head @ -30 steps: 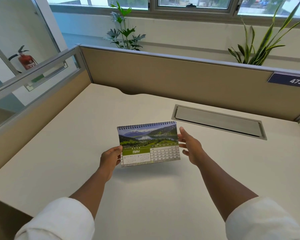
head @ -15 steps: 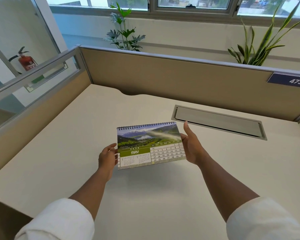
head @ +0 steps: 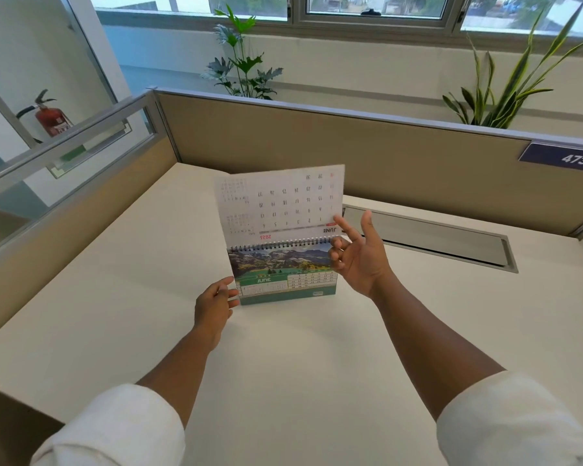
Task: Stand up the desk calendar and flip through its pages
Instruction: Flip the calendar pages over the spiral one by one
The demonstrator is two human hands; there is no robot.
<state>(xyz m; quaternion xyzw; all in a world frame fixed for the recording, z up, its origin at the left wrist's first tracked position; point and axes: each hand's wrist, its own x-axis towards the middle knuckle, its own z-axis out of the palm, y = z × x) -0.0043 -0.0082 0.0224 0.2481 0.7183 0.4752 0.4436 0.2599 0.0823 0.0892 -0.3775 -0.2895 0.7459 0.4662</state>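
Observation:
The spiral-bound desk calendar [head: 285, 282] stands upright on the cream desk [head: 115, 314], its front showing a mountain photo and a green JUNE grid. One loose page [head: 283, 203] sticks straight up above the spiral, its white back facing me with upside-down dates. My left hand [head: 214, 306] pinches the calendar's lower left corner. My right hand [head: 359, 257] is at the calendar's right end, fingers spread, with the index fingertip touching the raised page's lower right edge.
A grey metal cable-tray lid [head: 435, 243] is set into the desk behind my right hand. Tan partition walls [head: 350, 153] close the back and left sides, with a glass strip on the left. A "473" plate [head: 566, 158] hangs at the right. Plants stand beyond.
The calendar, held tilted in both hands showing MAY, now stands on the desk. The MAY page has swung up over the spiral, uncovering JUNE. My right hand rose to the top edge.

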